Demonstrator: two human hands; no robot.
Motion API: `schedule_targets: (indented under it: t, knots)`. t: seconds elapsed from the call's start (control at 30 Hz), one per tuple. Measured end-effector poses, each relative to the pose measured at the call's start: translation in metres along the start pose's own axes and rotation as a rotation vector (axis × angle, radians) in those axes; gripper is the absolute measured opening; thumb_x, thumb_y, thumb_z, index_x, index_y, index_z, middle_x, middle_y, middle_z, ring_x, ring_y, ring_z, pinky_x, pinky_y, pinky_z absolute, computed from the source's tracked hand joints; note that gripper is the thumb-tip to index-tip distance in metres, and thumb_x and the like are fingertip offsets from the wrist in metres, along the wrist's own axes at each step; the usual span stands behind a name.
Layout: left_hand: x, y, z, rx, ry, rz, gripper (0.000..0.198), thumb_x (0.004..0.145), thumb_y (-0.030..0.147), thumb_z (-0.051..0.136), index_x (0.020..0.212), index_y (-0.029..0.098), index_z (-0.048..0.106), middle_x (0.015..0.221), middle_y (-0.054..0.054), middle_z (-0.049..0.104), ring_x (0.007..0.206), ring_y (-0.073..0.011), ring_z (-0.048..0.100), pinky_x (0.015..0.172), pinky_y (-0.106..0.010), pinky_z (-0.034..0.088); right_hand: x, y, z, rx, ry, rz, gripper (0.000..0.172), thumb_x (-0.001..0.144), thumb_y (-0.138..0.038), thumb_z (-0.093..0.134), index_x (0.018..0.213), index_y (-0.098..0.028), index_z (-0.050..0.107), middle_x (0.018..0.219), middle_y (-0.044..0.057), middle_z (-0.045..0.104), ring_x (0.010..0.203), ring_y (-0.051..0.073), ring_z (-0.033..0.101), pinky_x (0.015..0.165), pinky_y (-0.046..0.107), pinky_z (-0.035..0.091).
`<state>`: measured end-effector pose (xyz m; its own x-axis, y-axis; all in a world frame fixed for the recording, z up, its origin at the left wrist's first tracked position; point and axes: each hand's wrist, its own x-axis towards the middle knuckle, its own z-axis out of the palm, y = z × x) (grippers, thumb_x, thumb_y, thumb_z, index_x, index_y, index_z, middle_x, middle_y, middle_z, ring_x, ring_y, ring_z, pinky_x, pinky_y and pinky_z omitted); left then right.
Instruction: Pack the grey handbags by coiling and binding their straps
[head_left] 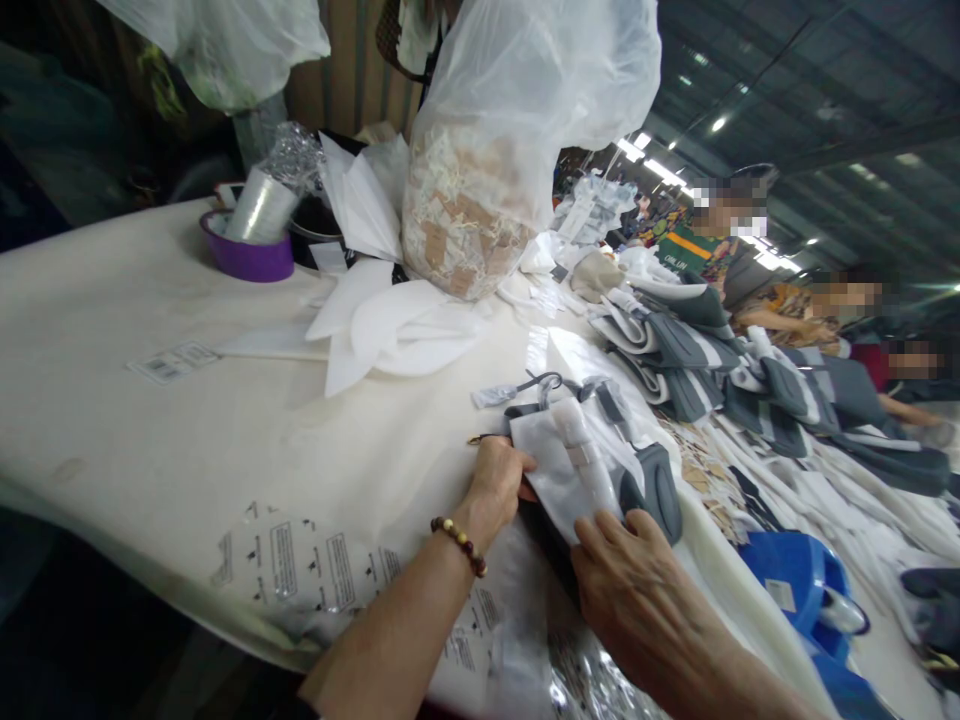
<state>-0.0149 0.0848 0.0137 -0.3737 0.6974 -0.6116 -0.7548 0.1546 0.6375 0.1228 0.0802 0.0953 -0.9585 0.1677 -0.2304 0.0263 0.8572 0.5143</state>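
A grey-and-white bag-like item point(544, 445) lies on the table in front of me, with a white panel on top. Along that panel runs a rolled white wrap point(581, 450), and a dark grey padded part point(661, 490) shows at the right. My left hand point(499, 480), with a bead bracelet at its wrist, is closed on the item's left edge. Its fingertips are partly hidden. My right hand point(626, 570) has its fingers curled over the near edge, beside the wrap. A dark cord with a small clear-wrapped end point(493, 396) lies just beyond the item.
Printed clear plastic bags point(322, 570) lie at the near table edge. Further back are white foam sheets point(397, 335), a purple tape ring point(247, 258) and a large clear sack point(472, 200). Grey folded pieces point(690, 350) and a blue basin point(795, 580) are at right, with other people beyond.
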Motion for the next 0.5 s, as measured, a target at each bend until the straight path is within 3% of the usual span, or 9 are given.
schedule_targets:
  t: [0.1, 0.2, 0.37, 0.5]
  knots:
    - [0.005, 0.002, 0.0, 0.021, 0.01, 0.001, 0.015, 0.085, 0.025, 0.057, 0.077, 0.012, 0.059, 0.062, 0.004, 0.058, 0.05, -0.0076, 0.054, 0.05, -0.022, 0.047, 0.003, -0.006, 0.002, -0.081, -0.103, -0.014, 0.013, 0.07, -0.006, 0.056, 0.07, -0.015, 0.064, 0.064, 0.009, 0.058, 0.065, 0.024, 0.049, 0.054, 0.037, 0.033]
    - [0.0, -0.001, 0.0, 0.041, 0.012, 0.074, 0.008, 0.08, 0.017, 0.06, 0.074, 0.011, 0.059, 0.06, 0.003, 0.058, 0.048, -0.0089, 0.054, 0.048, -0.023, 0.046, 0.008, -0.011, 0.004, -0.148, -0.14, -0.019, 0.013, 0.071, -0.003, 0.055, 0.072, -0.012, 0.065, 0.063, 0.011, 0.059, 0.065, 0.025, 0.05, 0.054, 0.036, 0.035]
    - [-0.026, -0.026, 0.004, 0.115, 0.026, 0.16, 0.011, 0.063, 0.008, 0.065, 0.069, 0.013, 0.058, 0.055, 0.001, 0.06, 0.047, -0.0119, 0.053, 0.044, -0.021, 0.039, 0.015, -0.019, 0.016, -0.06, -0.086, 0.014, 0.011, 0.073, -0.005, 0.057, 0.075, -0.007, 0.068, 0.063, 0.012, 0.062, 0.064, 0.023, 0.051, 0.055, 0.036, 0.038]
    - [-0.037, -0.044, 0.01, 0.188, -0.066, 0.145, 0.01, 0.058, 0.01, 0.068, 0.062, 0.014, 0.06, 0.05, -0.001, 0.059, 0.05, -0.0134, 0.053, 0.044, -0.021, 0.037, 0.018, -0.025, 0.028, 0.005, -0.017, 0.054, 0.012, 0.074, -0.009, 0.059, 0.079, -0.005, 0.069, 0.073, 0.014, 0.068, 0.07, 0.024, 0.054, 0.067, 0.04, 0.043]
